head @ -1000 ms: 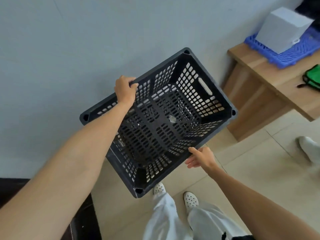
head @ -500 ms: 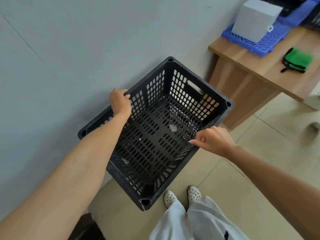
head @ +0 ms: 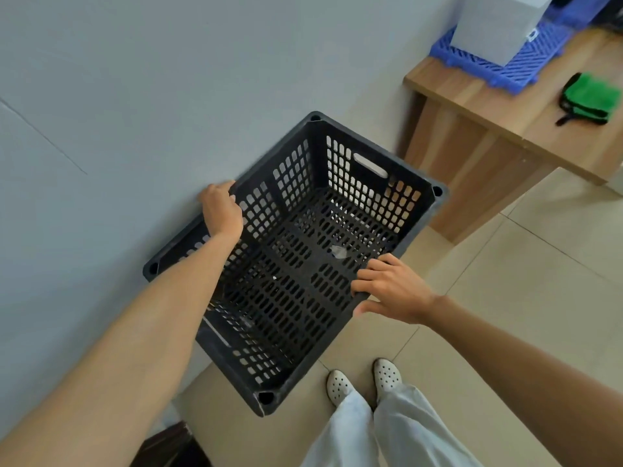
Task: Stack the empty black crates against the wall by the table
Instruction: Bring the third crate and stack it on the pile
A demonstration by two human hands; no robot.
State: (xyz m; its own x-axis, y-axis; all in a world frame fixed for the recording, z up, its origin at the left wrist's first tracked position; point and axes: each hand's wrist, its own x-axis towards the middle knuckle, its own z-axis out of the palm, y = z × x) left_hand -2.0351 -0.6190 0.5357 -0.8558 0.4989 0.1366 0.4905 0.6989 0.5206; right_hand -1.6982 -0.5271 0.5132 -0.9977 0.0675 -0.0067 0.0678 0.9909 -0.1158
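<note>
An empty black perforated crate (head: 300, 264) hangs open side up between my hands, close to the grey wall (head: 135, 96). My left hand (head: 220, 210) grips its long rim on the wall side. My right hand (head: 391, 291) clasps the opposite long rim, fingers curled over the edge. A small pale scrap lies on the crate's bottom. The crate's far end points toward the wooden table (head: 505, 106), a short way from its side panel. Whether the crate rests on the floor I cannot tell.
On the table lie a blue slatted tray (head: 526, 62) bearing a white box (head: 495, 21), and a green cloth (head: 586, 99). Beige tiled floor (head: 505, 298) spreads to the right. My feet in white shoes (head: 362, 380) stand just behind the crate. Something dark (head: 168, 446) sits at the bottom left.
The crate has come lower and closer to the wall. My right hand shifted from under the crate's near side to a grip over its rim. The table has come nearer in view.
</note>
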